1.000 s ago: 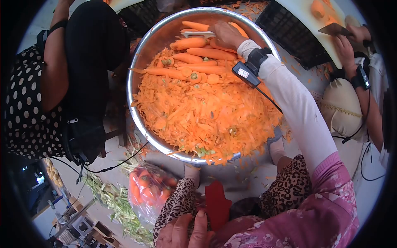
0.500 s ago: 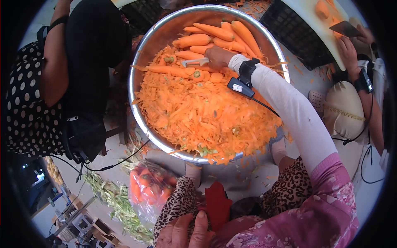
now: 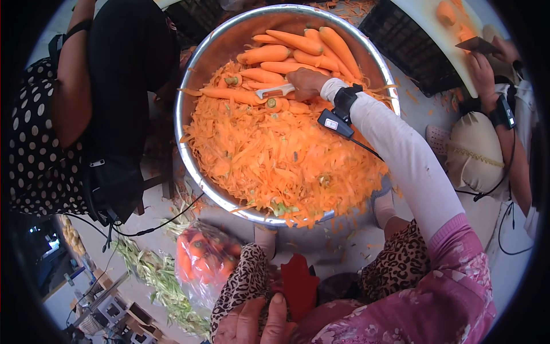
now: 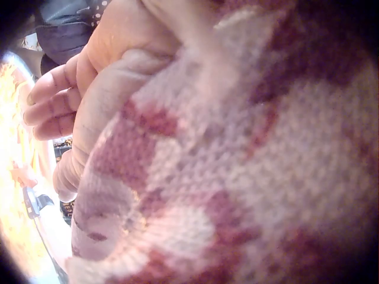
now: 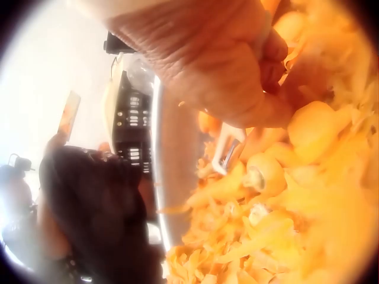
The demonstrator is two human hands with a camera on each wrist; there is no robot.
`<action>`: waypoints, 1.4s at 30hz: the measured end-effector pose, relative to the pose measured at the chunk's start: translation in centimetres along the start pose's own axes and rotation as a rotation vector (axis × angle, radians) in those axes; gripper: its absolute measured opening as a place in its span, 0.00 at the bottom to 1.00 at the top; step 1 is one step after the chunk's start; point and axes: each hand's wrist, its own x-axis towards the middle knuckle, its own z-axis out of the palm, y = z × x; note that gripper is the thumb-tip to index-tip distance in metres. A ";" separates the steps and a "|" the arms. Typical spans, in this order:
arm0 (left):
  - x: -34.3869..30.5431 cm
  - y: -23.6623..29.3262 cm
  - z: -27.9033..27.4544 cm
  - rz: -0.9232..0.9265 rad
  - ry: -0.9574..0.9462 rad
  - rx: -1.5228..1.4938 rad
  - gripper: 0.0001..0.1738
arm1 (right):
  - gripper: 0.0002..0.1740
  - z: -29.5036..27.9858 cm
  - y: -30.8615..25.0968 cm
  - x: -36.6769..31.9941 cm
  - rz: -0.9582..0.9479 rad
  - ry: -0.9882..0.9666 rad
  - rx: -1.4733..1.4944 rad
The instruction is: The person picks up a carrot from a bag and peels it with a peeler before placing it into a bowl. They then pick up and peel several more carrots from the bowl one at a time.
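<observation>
My right hand [image 3: 307,83] holds a white-handled peeler [image 3: 275,90], its head pointing left over the pile. In the right wrist view the peeler [image 5: 225,149] sticks out below the curled fingers, close over the carrots. Several peeled carrots [image 3: 263,55] lie together at the far side of a big metal basin [image 3: 184,150], just beyond this hand. Orange peelings [image 3: 275,155] fill the rest of the basin. My left hand [image 3: 255,324] rests at my lap, beside the leopard-print trousers. Its fingers look relaxed and hold nothing in the left wrist view.
A clear plastic bag of carrots [image 3: 206,258] stands on the floor at the near left, beside green husks [image 3: 163,286]. Black crates [image 3: 407,49] stand beyond the basin. At right another person holds a cleaver [image 3: 478,45] over a white board; someone in polka dots sits at left.
My right hand, holding the peeler, has come back from the basin's far side toward me, uncovering carrots there. Over the last half second it has barely shifted. The left hand stays put.
</observation>
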 end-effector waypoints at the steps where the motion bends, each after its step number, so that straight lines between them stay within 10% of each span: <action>1: 0.0 0.0 0.0 0.000 -0.001 -0.001 0.34 | 0.22 -0.4 0.0 -0.6 -0.023 0.031 0.007; 13: 0.3 0.1 0.1 -0.003 -0.030 0.013 0.34 | 0.17 -7.9 1.7 0.9 -0.078 0.494 -0.116; 17: 0.4 0.1 -0.1 -0.012 -0.041 0.021 0.34 | 0.14 -7.6 2.5 1.4 -0.051 0.911 -0.308; 25: 0.2 -0.2 0.0 -0.019 -0.045 0.022 0.34 | 0.11 -4.5 3.7 2.9 -0.246 0.798 -0.091; 31: 0.3 -0.3 -0.1 -0.025 -0.053 0.024 0.35 | 0.13 -1.2 1.9 2.8 -0.244 0.294 -0.094; 42: 0.3 -0.2 -0.2 -0.011 -0.038 0.013 0.34 | 0.21 2.3 0.5 3.6 -0.116 0.173 -0.062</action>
